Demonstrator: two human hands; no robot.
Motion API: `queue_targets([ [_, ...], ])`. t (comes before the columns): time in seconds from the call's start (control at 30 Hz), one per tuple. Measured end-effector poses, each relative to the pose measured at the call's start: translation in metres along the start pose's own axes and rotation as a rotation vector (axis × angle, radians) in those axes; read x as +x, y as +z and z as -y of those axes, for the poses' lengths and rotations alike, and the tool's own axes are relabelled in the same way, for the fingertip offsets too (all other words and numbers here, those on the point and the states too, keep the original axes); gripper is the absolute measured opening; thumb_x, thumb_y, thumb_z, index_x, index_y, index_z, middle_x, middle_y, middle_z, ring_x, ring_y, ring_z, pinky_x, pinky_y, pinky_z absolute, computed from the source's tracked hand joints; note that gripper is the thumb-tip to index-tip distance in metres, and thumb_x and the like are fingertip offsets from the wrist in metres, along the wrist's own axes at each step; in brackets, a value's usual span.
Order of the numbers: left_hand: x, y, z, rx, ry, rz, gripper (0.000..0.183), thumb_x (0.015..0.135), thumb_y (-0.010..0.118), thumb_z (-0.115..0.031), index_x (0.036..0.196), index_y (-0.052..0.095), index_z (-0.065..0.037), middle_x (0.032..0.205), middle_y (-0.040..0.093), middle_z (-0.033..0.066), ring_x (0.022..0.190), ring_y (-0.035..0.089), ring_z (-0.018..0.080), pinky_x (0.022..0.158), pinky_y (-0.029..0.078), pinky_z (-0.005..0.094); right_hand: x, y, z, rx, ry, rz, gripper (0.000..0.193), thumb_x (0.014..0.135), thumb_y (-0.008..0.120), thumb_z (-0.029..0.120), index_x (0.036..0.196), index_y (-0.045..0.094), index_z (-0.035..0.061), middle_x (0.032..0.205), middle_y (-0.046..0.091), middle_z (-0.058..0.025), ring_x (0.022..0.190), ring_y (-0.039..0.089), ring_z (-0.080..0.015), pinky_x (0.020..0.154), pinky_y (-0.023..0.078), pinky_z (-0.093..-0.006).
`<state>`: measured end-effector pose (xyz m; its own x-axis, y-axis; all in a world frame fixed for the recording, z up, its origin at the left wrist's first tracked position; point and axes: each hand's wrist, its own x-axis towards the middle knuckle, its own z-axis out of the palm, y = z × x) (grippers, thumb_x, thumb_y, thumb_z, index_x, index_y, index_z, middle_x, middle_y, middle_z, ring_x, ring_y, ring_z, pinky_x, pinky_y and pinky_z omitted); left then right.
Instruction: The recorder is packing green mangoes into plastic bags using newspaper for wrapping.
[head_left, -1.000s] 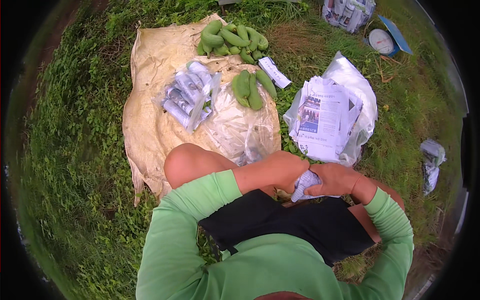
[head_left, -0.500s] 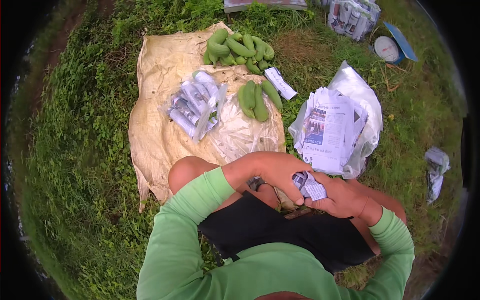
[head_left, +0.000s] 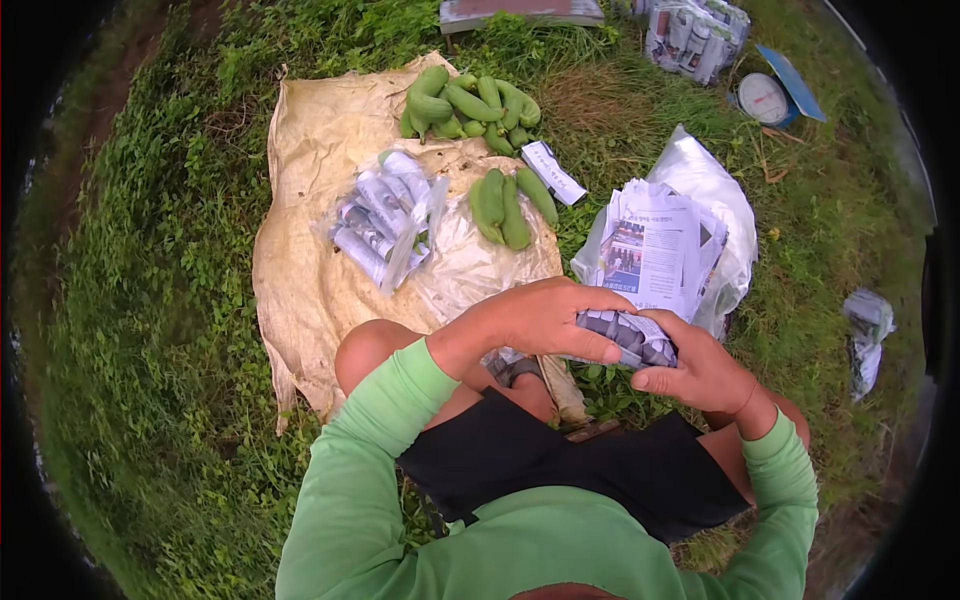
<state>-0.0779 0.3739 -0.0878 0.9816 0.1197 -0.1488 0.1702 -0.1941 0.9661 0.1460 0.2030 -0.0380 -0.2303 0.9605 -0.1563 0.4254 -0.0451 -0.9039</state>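
Note:
Above my lap I hold a newspaper-wrapped roll [head_left: 628, 338] with printed paper around it; what lies inside is hidden. My left hand [head_left: 545, 318] grips its left end, thumb along the near side. Around the right end curls my right hand [head_left: 705, 368], fingers over the far side and thumb below. Just beyond the roll, a stack of newspaper sheets [head_left: 655, 250] rests on a white plastic bag [head_left: 735, 210]. On a tan sheet [head_left: 310, 200] lie several paper-wrapped rolls [head_left: 375, 215] in clear plastic and a few loose green gourds [head_left: 512, 215].
A heap of green gourds [head_left: 470, 105] lies at the sheet's far edge, near a folded white paper strip [head_left: 553, 173]. Farther right stand a bundle of newspaper rolls [head_left: 697, 38] and a blue dial scale [head_left: 763, 98]. A crumpled plastic bag [head_left: 868, 335] lies on the grass at right.
The roll has moved slightly up and right and turned, so more of its length shows. My hands have spread apart toward its two ends.

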Motion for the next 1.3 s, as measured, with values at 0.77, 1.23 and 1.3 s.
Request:
queue_targets([
  [0.77, -0.035, -0.022, -0.023, 0.295, 0.053, -0.034, 0.06, 0.095, 0.077, -0.048, 0.139, 0.066, -0.01, 0.121, 0.071, 0.0181, 0.111, 0.069, 0.0381, 0.092, 0.054, 0.0438, 0.007, 0.022, 0.021, -0.611, 0.103, 0.052, 0.056, 0.095, 0.077, 0.031, 0.139, 0.057, 0.0038, 0.107, 0.072, -0.0231, 0.101, 0.07, -0.0438, 0.085, 0.056, -0.052],
  [1.23, -0.12, -0.134, 0.169, 0.537, -0.863, -0.764, 0.108, 0.082, 0.085, -0.04, 0.165, 0.028, 0.0, 0.142, 0.059, 0.0353, 0.136, 0.057, 0.0457, 0.113, 0.048, 0.0495, 0.136, 0.098, -0.11, 0.206, 0.547, 0.118, 0.036, 0.102, 0.071, 0.034, 0.107, 0.067, -0.0016, 0.085, 0.066, -0.0026, 0.078, 0.059, -0.0143, 0.073, 0.052, -0.0354],
  [1.3, -0.117, -0.142, 0.192, 0.45, -0.94, -0.686, 0.079, 0.089, 0.076, -0.027, 0.157, 0.044, 0.0, 0.135, 0.066, 0.0333, 0.127, 0.063, 0.0469, 0.107, 0.051, 0.0504, 0.162, 0.127, -0.121, 0.254, 0.567, 0.146, 0.036, 0.102, 0.071, 0.034, 0.107, 0.067, -0.0013, 0.086, 0.066, -0.0027, 0.08, 0.06, -0.0137, 0.074, 0.052, -0.0347],
])
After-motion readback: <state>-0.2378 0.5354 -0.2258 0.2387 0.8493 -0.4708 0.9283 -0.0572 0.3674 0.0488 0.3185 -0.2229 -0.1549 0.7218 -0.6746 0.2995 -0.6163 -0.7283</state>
